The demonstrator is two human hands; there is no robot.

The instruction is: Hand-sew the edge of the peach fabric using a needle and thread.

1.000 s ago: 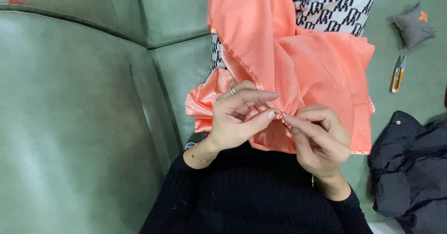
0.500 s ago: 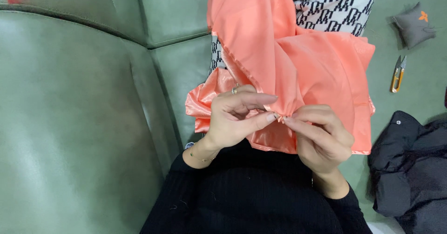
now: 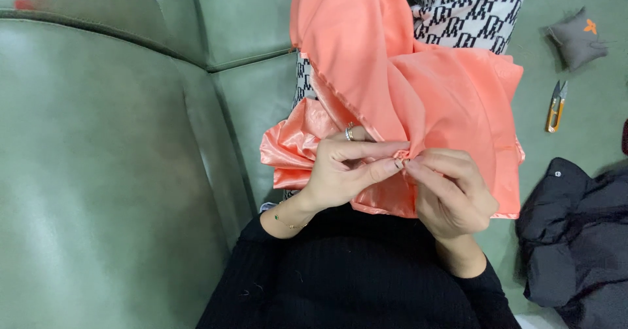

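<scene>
A shiny salmon-pink satin cloth (image 3: 418,87) lies bunched over my lap and up over a black-and-white patterned pillow (image 3: 471,12). My left hand (image 3: 343,175), with a ring on one finger and a thin bracelet at the wrist, pinches a fold of the cloth between thumb and fingers. My right hand (image 3: 451,191) pinches the same fold from the right, so the fingertips of both hands meet at the gathered edge. Any small tool between the fingers is too small to make out.
I sit on a green leather sofa (image 3: 111,172). Small yellow-handled thread snips (image 3: 556,106) and a grey pincushion (image 3: 579,38) lie on the seat to the right. A dark jacket (image 3: 579,237) is heaped at the lower right.
Both hands stay pinched on the cloth fold; the fingers have shifted only slightly at the gathered edge.
</scene>
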